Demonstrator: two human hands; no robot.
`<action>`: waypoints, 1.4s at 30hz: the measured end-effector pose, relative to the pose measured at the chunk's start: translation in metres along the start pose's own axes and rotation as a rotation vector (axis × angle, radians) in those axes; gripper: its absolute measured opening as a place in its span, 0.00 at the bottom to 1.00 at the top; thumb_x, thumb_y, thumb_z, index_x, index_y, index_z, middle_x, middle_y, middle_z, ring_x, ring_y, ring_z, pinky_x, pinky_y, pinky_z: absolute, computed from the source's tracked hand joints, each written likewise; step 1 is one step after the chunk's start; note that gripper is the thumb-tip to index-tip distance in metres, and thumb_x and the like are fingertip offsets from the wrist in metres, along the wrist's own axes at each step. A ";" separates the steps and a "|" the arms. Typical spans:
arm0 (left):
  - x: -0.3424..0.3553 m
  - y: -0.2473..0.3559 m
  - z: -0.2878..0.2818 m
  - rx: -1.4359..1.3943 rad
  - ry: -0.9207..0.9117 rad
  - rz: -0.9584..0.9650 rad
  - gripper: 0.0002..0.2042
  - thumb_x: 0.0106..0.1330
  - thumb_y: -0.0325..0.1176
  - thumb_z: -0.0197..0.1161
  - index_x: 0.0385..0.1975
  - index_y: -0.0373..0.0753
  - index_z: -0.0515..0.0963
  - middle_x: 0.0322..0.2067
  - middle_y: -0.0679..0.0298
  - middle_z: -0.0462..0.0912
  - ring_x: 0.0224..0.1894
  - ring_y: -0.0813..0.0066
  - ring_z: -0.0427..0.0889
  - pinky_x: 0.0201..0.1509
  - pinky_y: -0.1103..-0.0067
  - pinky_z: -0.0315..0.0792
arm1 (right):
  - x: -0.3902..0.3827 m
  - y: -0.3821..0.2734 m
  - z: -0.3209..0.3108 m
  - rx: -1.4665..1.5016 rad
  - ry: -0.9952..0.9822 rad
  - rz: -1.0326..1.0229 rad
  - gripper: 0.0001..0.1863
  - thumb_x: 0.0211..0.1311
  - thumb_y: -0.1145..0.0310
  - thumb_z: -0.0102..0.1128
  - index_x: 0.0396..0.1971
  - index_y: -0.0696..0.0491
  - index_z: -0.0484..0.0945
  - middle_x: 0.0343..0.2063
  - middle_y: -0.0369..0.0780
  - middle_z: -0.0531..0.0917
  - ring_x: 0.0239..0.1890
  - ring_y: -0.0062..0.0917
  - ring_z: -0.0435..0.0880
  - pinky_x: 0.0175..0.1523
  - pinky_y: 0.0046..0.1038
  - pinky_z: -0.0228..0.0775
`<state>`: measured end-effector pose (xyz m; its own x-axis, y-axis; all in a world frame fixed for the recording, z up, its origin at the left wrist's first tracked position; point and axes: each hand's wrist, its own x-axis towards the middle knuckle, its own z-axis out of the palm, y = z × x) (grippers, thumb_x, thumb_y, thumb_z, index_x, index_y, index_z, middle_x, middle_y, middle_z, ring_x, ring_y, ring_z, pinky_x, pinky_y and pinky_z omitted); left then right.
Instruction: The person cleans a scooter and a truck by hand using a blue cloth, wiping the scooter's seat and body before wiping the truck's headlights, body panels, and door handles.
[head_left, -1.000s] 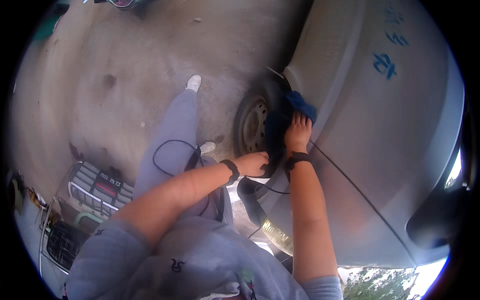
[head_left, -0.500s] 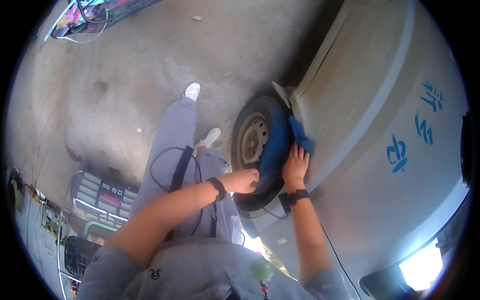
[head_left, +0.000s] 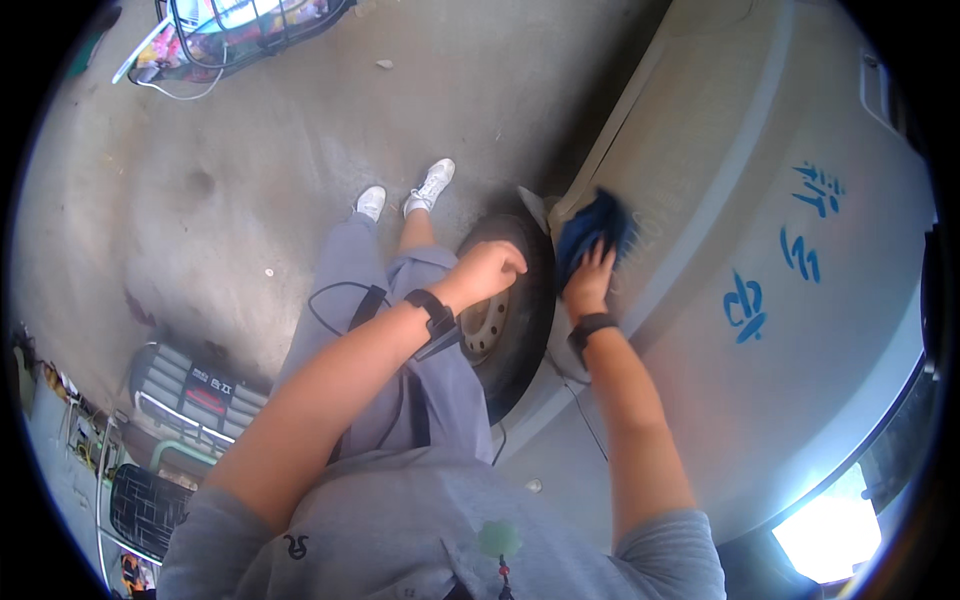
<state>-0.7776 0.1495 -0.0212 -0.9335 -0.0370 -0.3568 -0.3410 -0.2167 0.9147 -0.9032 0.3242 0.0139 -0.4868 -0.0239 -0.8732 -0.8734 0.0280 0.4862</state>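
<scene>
My right hand (head_left: 588, 286) presses a dark blue cloth (head_left: 592, 226) against the dusty, light-coloured side panel of a vehicle (head_left: 690, 230), just beyond the wheel arch. Its fingers lie over the cloth's near edge. Over the wheel hovers my left hand (head_left: 487, 270), its fingers curled in loosely and nothing visible in them. Below that hand is the black tyre (head_left: 530, 340), with a pale steel rim (head_left: 484, 328) partly hidden by my arm and leg. Both wrists wear black bands.
A wire basket (head_left: 262, 32) with colourful things stands at the upper left. To the lower left are a grey slatted crate-like object (head_left: 190, 388) and a black-patterned seat (head_left: 148, 502). Blue painted marks (head_left: 800, 255) run along the vehicle panel. A bright lamp or window glows at the lower right.
The cloth has come off the tyre and onto the body panel under my right hand. My left hand has moved away from the tyre's lower part, upward in the view. My feet have shifted.
</scene>
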 end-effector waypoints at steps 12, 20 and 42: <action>0.084 0.016 0.051 0.277 -0.096 -0.063 0.28 0.59 0.31 0.58 0.62 0.33 0.63 0.63 0.49 0.65 0.62 0.51 0.67 0.64 0.69 0.64 | 0.066 0.097 -0.047 0.055 0.258 0.225 0.41 0.56 0.56 0.60 0.70 0.44 0.56 0.73 0.40 0.48 0.74 0.43 0.38 0.71 0.54 0.29; 0.115 -0.033 0.091 0.269 -0.047 -0.108 0.24 0.65 0.32 0.53 0.61 0.31 0.63 0.63 0.44 0.62 0.65 0.48 0.63 0.68 0.67 0.59 | 0.038 0.084 -0.059 0.078 -0.126 -0.038 0.35 0.63 0.50 0.48 0.70 0.45 0.58 0.73 0.40 0.47 0.75 0.40 0.36 0.70 0.56 0.23; 0.197 -0.018 0.132 -0.125 -0.276 -0.186 0.31 0.73 0.45 0.41 0.69 0.34 0.44 0.69 0.43 0.45 0.70 0.40 0.45 0.73 0.62 0.45 | 0.133 0.190 -0.083 0.102 0.125 0.047 0.32 0.62 0.49 0.48 0.66 0.44 0.63 0.70 0.35 0.57 0.73 0.33 0.48 0.72 0.52 0.32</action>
<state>-0.9699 0.2752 -0.0828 -0.8575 0.2758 -0.4344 -0.5075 -0.3134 0.8027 -1.1354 0.2429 -0.0070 -0.5306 -0.1438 -0.8353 -0.8468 0.1331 0.5150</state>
